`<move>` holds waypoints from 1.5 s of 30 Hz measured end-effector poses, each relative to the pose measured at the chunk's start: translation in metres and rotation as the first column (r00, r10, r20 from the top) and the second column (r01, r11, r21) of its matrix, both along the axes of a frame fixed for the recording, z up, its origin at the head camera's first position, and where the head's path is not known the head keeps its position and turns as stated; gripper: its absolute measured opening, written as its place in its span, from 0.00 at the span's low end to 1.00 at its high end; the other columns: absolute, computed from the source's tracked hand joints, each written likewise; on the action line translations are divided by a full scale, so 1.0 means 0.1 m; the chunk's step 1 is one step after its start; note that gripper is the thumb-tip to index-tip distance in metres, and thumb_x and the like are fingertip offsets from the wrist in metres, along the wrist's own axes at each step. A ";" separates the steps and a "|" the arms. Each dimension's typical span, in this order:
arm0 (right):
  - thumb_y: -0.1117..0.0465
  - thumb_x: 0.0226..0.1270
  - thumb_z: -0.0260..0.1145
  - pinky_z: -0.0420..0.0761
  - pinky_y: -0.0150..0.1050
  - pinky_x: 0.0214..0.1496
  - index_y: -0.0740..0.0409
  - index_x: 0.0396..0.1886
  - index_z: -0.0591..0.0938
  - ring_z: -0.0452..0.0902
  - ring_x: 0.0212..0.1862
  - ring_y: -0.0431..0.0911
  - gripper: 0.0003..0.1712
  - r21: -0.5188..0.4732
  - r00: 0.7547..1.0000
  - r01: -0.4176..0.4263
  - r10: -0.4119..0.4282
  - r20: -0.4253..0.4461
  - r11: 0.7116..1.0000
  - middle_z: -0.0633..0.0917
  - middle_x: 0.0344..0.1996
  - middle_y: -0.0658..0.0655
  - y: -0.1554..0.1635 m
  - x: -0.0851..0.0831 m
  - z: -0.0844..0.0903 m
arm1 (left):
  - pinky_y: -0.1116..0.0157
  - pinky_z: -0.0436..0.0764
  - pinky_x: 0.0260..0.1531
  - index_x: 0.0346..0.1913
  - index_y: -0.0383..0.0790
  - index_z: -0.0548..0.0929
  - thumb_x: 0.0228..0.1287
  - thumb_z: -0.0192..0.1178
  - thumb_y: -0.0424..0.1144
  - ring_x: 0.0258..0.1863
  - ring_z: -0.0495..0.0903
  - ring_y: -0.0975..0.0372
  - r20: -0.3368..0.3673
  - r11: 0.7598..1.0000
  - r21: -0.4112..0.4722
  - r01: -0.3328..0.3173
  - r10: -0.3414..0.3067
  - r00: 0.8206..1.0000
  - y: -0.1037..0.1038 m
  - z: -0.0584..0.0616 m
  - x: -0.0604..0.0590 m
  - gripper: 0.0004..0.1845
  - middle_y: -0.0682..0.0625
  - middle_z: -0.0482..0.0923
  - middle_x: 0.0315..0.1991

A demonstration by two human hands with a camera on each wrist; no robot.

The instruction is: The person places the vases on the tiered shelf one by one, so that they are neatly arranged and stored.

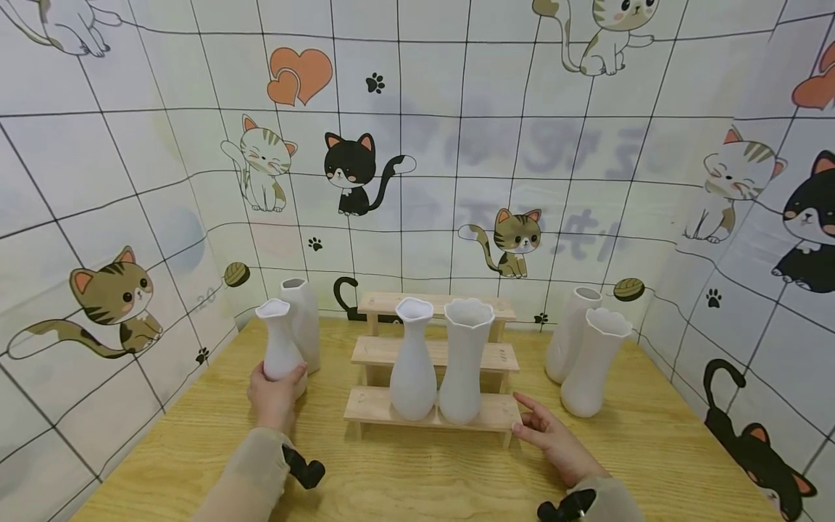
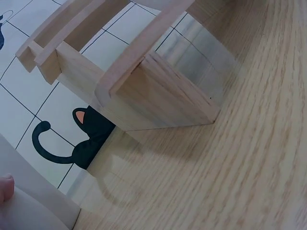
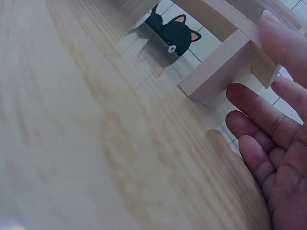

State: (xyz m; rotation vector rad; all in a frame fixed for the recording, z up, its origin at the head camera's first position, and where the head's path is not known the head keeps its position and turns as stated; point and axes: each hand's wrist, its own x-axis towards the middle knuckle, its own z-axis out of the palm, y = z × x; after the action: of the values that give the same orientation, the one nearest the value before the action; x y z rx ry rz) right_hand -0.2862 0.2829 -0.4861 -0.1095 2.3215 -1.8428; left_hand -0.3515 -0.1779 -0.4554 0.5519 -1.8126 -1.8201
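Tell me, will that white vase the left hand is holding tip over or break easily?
Probably tippy: the small vase is tall, with a thin neck over a rounder belly. It looks like matte ceramic, so likely stiff and breakable if knocked. The left hand grips its base, which should steady it.

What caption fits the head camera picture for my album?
Left hand grips a small white vase; right hand rests open beside the wooden step shelf.

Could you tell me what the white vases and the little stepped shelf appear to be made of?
The vase held by the left hand looks like unglazed ceramic or plaster: matte, chalk-white, no shine. The others match it. The stepped shelf is pale unfinished wood, probably pine: visible grain, raw cut ends in the wrist views.
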 end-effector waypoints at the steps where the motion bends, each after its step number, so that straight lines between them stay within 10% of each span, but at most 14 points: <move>1: 0.51 0.55 0.61 0.61 0.49 0.49 0.47 0.64 0.55 0.64 0.48 0.50 0.38 0.004 1.000 0.002 -0.002 -0.001 1.000 0.71 0.46 0.59 0.00 0.00 0.00 | 0.54 0.56 0.53 0.62 0.37 0.55 0.38 0.70 0.42 0.55 0.57 0.50 0.001 1.000 0.008 0.003 -0.003 1.000 0.00 0.01 0.01 0.47 0.42 0.56 0.58; 20: 0.50 0.54 0.62 0.61 0.48 0.48 0.48 0.64 0.56 0.63 0.48 0.51 0.39 0.000 1.000 0.006 -0.006 -0.003 1.000 0.71 0.46 0.59 -0.01 0.00 0.01 | 0.49 0.59 0.50 0.64 0.41 0.51 0.37 0.70 0.46 0.56 0.52 0.46 0.121 0.999 0.010 0.045 -0.046 0.992 -0.04 0.09 0.06 0.51 0.40 0.47 0.59; 45: 0.50 0.55 0.61 0.61 0.49 0.49 0.48 0.64 0.55 0.63 0.47 0.50 0.39 0.008 1.000 -0.006 0.006 0.003 1.000 0.71 0.44 0.59 0.00 0.00 0.02 | 0.49 0.59 0.50 0.62 0.33 0.50 0.38 0.70 0.43 0.54 0.57 0.46 0.076 0.985 -0.010 0.170 -0.168 0.983 0.06 0.24 0.35 0.50 0.37 0.54 0.58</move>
State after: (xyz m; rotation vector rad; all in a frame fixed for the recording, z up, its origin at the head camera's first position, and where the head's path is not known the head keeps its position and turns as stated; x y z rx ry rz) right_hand -0.2858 0.2831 -0.4844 -0.1126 2.3235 -1.8299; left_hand -0.3165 -0.1722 -0.4310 0.4785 -1.9762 -1.9161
